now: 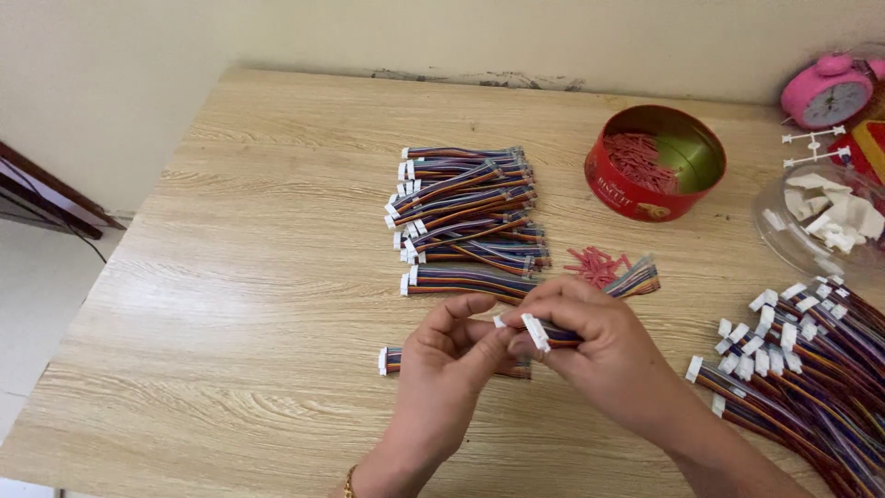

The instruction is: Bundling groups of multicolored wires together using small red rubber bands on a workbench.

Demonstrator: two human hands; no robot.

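Cable (636,278) lies across, white plug leftward; both hands (590,346) pinch it.

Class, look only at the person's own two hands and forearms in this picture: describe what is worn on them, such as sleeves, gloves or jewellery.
Both hands are bare, with no gloves and no rings visible. The left hand has a thin gold-coloured bracelet at the wrist, partly cut off by the frame's bottom edge. The right hand shows nothing worn, and its forearm is bare. No sleeves reach into view on either arm.

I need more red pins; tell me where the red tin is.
In the head view, the red tin sits upper right on the table, between the stacked cables and the pink clock.
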